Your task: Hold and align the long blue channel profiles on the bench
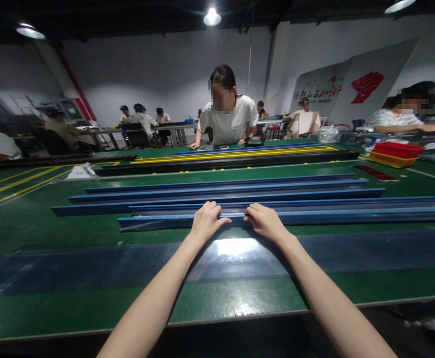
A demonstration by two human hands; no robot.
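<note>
My left hand (207,221) lies on a long blue channel strip (332,218), its fingers curled over into the trough and its thumb along the near wall. A short way to the right, my right hand (265,221) grips the same strip with bent fingers. The fingertips of both hands are partly hidden in the trough. Behind this strip lie several more blue strips (224,191), side by side. Nearer to me, a long clear plastic sheet (101,263) lies flat, shining under the lamp.
The green table (235,301) carries yellow strips (239,154) and dark strips (299,160) farther back. A red bin (396,150), a dark phone-like slab (374,173) and a white bag (82,170) lie around. A person (226,122) leans on the far side.
</note>
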